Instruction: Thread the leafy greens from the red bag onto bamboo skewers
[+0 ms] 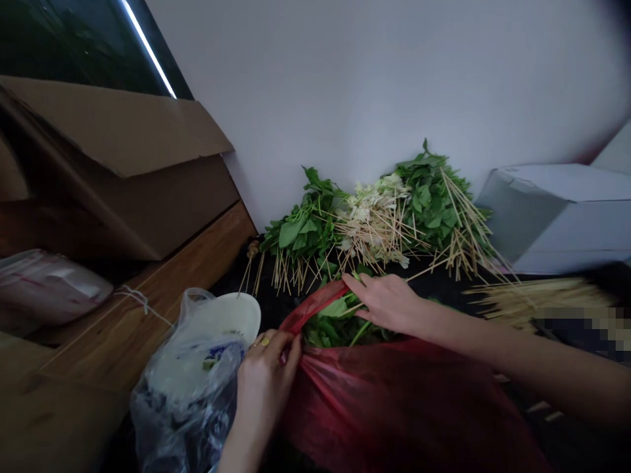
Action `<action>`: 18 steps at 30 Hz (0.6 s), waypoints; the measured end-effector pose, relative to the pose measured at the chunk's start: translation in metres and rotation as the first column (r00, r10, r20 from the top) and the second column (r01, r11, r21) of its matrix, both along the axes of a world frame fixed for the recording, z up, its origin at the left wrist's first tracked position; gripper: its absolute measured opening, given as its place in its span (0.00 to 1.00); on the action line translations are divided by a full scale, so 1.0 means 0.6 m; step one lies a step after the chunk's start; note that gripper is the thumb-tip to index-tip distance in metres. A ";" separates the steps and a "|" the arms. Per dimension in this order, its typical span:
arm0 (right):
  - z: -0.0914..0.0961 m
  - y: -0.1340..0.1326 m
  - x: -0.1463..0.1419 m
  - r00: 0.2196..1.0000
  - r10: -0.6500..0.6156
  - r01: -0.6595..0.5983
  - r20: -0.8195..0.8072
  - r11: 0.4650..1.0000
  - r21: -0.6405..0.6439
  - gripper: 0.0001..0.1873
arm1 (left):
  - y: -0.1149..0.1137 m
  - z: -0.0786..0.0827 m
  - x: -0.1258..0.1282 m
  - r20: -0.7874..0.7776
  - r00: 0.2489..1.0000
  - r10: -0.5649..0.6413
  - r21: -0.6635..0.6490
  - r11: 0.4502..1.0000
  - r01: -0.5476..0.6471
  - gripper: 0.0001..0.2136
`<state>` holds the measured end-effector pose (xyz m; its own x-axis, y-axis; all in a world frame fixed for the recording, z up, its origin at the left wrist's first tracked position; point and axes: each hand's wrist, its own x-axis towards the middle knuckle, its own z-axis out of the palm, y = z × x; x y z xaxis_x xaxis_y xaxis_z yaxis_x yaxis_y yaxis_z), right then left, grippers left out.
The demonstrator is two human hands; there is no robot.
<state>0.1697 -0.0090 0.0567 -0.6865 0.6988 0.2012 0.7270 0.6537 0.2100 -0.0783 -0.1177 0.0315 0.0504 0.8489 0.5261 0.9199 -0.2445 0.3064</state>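
Fingers (pixel 288 347) of the left hand (pixel 263 387) close narrowly on the gathered rim of a red plastic bag (pixel 409 407), pinching it, with a gold ring (pixel 265 341) on one finger. The right hand (pixel 387 303) lies open and palm down, fingers spread, across the bag's upper edge and the leafy greens (pixel 335 325) that fill its mouth. It touches them without any visible grip. The bag sits between the hands and below them, its opening at about 12 o'clock from its bulk.

At 12 o'clock beyond the bag, three heaps lean against a white wall (pixel 345 85): skewered green leaves (pixel 300 233), pale skewered food (pixel 372 223) too blurred to identify, and more skewered greens (pixel 428 197). Their bamboo sticks fan out over a dark surface (pixel 276 305). At 3 o'clock from the right hand lies a bundle of loose bamboo skewers (pixel 542 302), and at 2 o'clock stands a white box (pixel 557 220). Just beside the left hand, at 9 o'clock, a clear plastic bag (pixel 182 407) wraps a white plate (pixel 227 316). Farther out at 10 o'clock are a wooden board (pixel 162 295), a flattened pinkish package (pixel 44 289) and a cardboard box (pixel 118 164).
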 end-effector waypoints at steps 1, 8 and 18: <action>0.002 -0.002 0.017 1.000 -0.003 0.003 0.005 0.999 0.045 0.36 | 0.006 0.003 0.005 0.018 1.000 -0.014 0.028 1.000 0.013 0.10; -0.059 -0.051 0.107 0.981 0.192 -0.190 0.028 0.924 0.331 0.27 | 0.037 0.010 0.050 -0.070 0.992 0.100 0.103 0.990 -0.093 0.16; -0.028 -0.074 0.151 0.949 0.313 -0.284 0.029 0.815 0.505 0.28 | 0.071 0.045 0.055 -0.025 0.988 0.154 0.062 0.986 -0.152 0.23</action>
<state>0.2604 -0.0533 0.0401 -0.8232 0.2563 0.5066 0.5324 0.6583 0.5321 -0.0454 -0.0749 0.0582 -0.0613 0.8151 0.5760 0.9563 -0.1173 0.2677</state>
